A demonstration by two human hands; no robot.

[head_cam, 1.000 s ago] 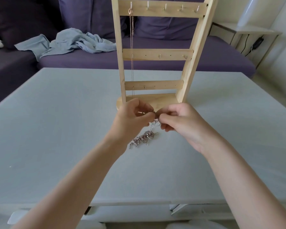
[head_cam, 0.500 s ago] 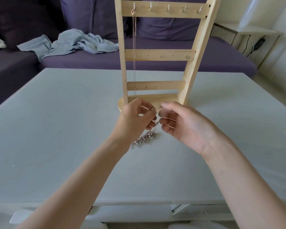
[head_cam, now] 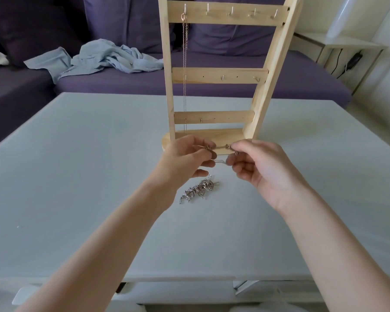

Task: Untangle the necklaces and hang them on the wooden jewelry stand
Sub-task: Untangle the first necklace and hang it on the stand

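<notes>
A wooden jewelry stand (head_cam: 221,75) with three hook rails stands upright on the grey table (head_cam: 77,165). A thin rose-gold necklace (head_cam: 185,64) hangs from the top rail's leftmost hook. In front of the stand's base, my left hand (head_cam: 185,161) and my right hand (head_cam: 257,167) each pinch one end of a short stretch of silver chain (head_cam: 221,147), held taut between them above the table. A tangled silver heap of necklaces (head_cam: 198,189) lies on the table just below my hands.
A purple sofa (head_cam: 212,84) runs behind the table, with a crumpled light-blue cloth (head_cam: 99,59) on its seat. A pale side table (head_cam: 347,46) with a dangling cable stands at the back right.
My hands have drawn apart, stretching a length of chain between them. The view has tilted slightly so more of the stand's top rail shows.
</notes>
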